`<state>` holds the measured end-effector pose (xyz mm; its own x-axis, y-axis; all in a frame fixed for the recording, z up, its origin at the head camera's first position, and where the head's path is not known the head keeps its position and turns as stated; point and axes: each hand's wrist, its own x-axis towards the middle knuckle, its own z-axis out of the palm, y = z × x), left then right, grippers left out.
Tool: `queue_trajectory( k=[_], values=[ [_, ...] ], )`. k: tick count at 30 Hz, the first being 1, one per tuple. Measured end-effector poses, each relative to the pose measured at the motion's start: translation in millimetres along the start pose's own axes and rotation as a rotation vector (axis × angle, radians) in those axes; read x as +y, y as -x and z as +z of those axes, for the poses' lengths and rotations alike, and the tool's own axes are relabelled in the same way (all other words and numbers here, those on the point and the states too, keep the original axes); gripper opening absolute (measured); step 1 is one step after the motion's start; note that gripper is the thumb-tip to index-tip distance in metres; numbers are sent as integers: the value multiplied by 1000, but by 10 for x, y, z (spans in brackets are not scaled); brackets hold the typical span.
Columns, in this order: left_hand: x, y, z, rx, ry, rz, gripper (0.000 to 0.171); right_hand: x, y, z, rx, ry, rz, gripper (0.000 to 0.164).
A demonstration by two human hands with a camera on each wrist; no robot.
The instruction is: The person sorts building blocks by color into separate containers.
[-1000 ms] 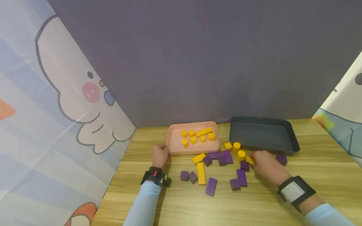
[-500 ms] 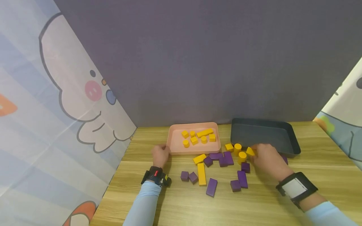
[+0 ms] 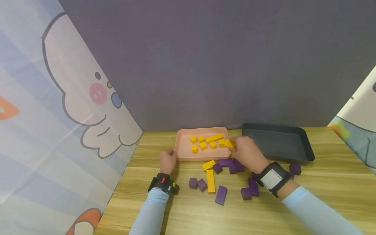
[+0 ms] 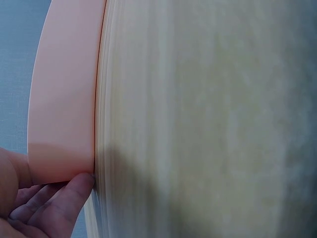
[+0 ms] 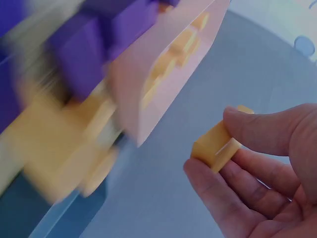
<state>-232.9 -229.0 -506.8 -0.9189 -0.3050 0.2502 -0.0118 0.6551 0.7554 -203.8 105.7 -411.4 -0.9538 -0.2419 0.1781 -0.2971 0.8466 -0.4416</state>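
Observation:
My left hand (image 3: pixel 167 162) grips the left end of the pink tray (image 3: pixel 182 152) in the head view. In the left wrist view, the thumb lies at the tray's wall (image 4: pixel 64 99) and the fingertips touch its lower end. Several yellow blocks (image 3: pixel 203 146) lie inside this tray. Over the tray's right rim, my right hand (image 3: pixel 248 154) pinches a yellow triangular block (image 3: pixel 229 143). The right wrist view shows that block (image 5: pixel 210 144) between thumb and fingertips, raised off the table.
A dark tray (image 3: pixel 276 143) with nothing in it stands at the right. Several purple blocks (image 3: pixel 221 195) and a long yellow block (image 3: pixel 210 181) lie on the wooden table in front. Yellow pieces (image 5: pixel 59 148) near the dark tray blur in the right wrist view.
My right hand has lifted the yellow triangular block from beside the dark tray and carried it left to the pink tray's right rim. My left hand has stayed at the pink tray.

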Motion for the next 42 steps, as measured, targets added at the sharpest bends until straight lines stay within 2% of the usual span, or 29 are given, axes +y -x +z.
queue_trajectory(
  k=[5, 7, 13, 17, 22, 28, 33, 42],
  values=[
    [-8, 18, 12, -5, 13, -8, 18, -295, -198, 282, -41, -19, -53, 40],
    [-14, 24, 25, -8, 17, -8, 18, -373, -267, 395, -73, -34, -47, 41],
    [-24, 23, 65, -12, 40, 3, 18, -483, -426, 688, -133, -64, 10, 44],
    [-20, 23, 76, 0, 35, -3, 17, -512, -496, 810, -164, -52, 8, 41],
    [3, 4, 82, 4, 16, -15, 17, -513, -552, 876, -217, -22, 1, 39],
    [19, -9, 76, -3, 29, -30, 18, -498, -629, 886, -245, -64, -36, 32],
    [3, -12, 74, 4, 23, -23, 18, -511, -671, 879, -289, -73, -39, 36],
    [-11, -26, 51, 16, 31, -22, 18, -506, -742, 915, -299, -70, -60, 36]
  ],
)
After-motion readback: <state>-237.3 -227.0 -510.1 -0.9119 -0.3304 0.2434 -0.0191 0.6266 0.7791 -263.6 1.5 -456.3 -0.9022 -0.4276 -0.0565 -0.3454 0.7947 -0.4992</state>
